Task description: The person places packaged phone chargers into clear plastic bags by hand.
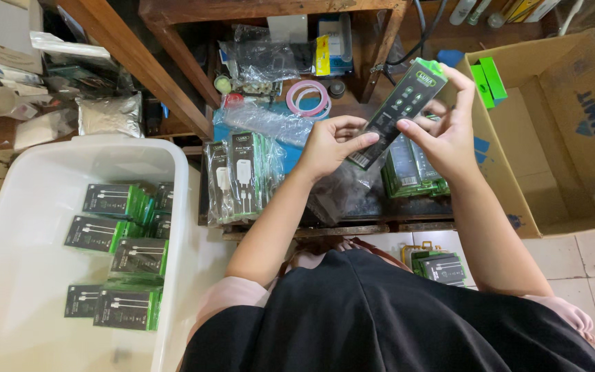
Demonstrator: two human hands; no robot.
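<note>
While both hands are up over the low shelf, the long black-and-green box [399, 111] sits between them, tilted, green tab end pointing up and away. Left hand [330, 146] pinches the lower end, thumb on the face, fingers curled behind. Right hand [447, 129] is closed round the upper half, index finger reaching along the far edge. Looks like light, stiff printed card to me, probably a bit slick, so holding by the long edges beats squeezing the flat face, which I'd guess dents easily. More packs [411, 169] are stacked just below it, bagged charger packs [239, 176] beside those, a white tub [173, 207] of similar boxes off to the left, and an open cardboard carton [566, 138] on the right.
</note>
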